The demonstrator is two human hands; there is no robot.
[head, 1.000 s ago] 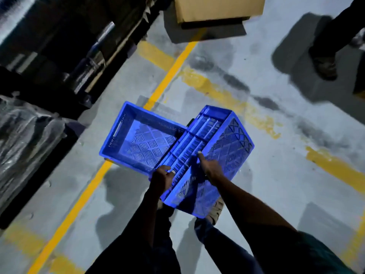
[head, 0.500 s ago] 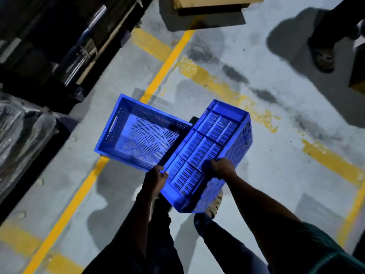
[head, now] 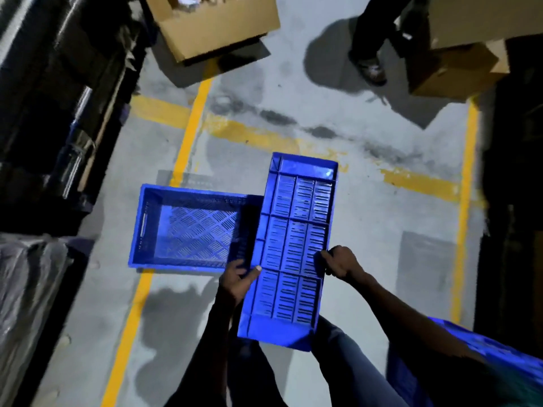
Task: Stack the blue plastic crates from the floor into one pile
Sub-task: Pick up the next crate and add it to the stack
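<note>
A dim warehouse scene, seen from above by a camera on a person's head. The grey concrete floor point(head: 367, 201) fills most of the frame, crossed by worn yellow painted lines point(head: 191, 133). Dark shelving runs down the left edge.

At centre left, an open blue plastic crate with a slotted base point(head: 188, 230) sits flat on the floor, open side up. It is the start of the pile.

At centre, a second blue plastic crate, held upside down point(head: 293, 248), shows its ribbed underside to the camera. Half a second earlier it was tilted on its side, with one latticed wall facing up. Now it is rolled fully bottom-up, and its long axis runs up and down the frame, crosswise to the floor crate. Its left edge overlaps the floor crate's right end.

The left hand point(head: 239, 276) grips the held crate's left rim, thumb on top. The right hand point(head: 338, 261) is closed around its right rim.

At lower right, a corner of another blue crate point(head: 470, 342) shows, blurred. Brown cardboard boxes point(head: 217, 24) sit at the top, and another person's shoe point(head: 371, 69) is at upper right.

Judging by this, the held crate is not yet stacked. It probably needs turning to line up with the floor crate first.
</note>
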